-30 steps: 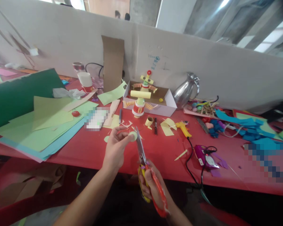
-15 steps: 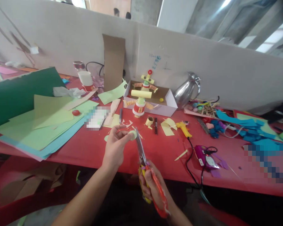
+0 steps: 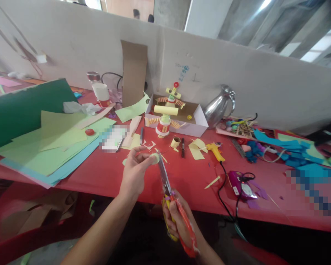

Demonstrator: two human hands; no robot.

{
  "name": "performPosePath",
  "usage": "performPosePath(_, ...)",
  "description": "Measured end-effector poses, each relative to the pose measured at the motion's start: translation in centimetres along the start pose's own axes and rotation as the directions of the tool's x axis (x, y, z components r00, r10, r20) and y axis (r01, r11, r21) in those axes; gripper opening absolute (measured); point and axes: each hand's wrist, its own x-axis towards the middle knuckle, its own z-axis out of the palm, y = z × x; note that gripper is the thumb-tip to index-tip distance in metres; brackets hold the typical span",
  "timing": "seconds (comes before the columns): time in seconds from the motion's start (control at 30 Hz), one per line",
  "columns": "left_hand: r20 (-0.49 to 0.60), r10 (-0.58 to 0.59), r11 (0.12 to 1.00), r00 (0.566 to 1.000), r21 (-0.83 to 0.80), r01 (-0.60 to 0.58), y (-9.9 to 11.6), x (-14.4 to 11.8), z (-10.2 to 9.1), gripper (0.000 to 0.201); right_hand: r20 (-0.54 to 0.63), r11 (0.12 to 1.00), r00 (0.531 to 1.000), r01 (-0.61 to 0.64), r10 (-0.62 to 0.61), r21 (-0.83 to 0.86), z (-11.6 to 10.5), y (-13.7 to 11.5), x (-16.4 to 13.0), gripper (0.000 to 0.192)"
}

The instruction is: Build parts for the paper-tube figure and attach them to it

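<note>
A long red table (image 3: 187,176) runs across the view, backed by a pale partition wall (image 3: 237,73). On its left side lies a spread of large paper sheets (image 3: 49,147) in light green, yellow and blue, with a dark green sheet (image 3: 22,106) behind them. At the middle, near the wall, sits an open white cardboard box (image 3: 194,119) with a small paper-and-cup figure (image 3: 163,123) in front of it and another one inside. A shiny metal jug (image 3: 219,105) stands just right of the box. A yellow glue gun (image 3: 214,151) lies on the table, its black cord trailing toward the near edge.

The person's left hand (image 3: 134,173) is raised over the near edge of the table and pinches a small disc of pale green paper (image 3: 155,158) between thumb and fingertips. The disc is roughly round, flat and thin. The right hand (image 3: 178,221), lower and closer to the body, is clenched around the red and yellow handles of a pair of scissors (image 3: 168,187). The metal blades point up and away, and their tips meet the right edge of the disc.
</note>
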Motion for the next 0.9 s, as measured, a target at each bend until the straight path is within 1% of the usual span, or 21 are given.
performPosePath(0.17,-0.007,-0.002,1.000,1.000,-0.009,0.002,0.02,0.09,0.04,0.045,0.022,1.000,1.000,0.010,-0.009,-0.022,-0.02,-0.03,-0.06,0.048)
performPosePath(0.37,-0.004,-0.007,1.000,1.000,-0.004,0.007,0.13,0.10,0.01,0.045,0.018,0.999,1.000,0.017,-0.016,-0.038,0.10,-0.24,-0.20,0.050)
performPosePath(0.67,-0.006,0.003,1.000,1.000,0.007,-0.003,0.17,0.24,-0.19,0.045,0.036,0.998,0.999,0.004,-0.002,-0.061,0.05,-0.11,-0.38,0.047)
performPosePath(0.9,-0.014,0.007,1.000,1.000,0.016,-0.006,0.20,0.27,-0.37,0.045,0.011,0.999,1.000,-0.010,0.010,-0.043,0.21,-0.30,-0.56,0.057)
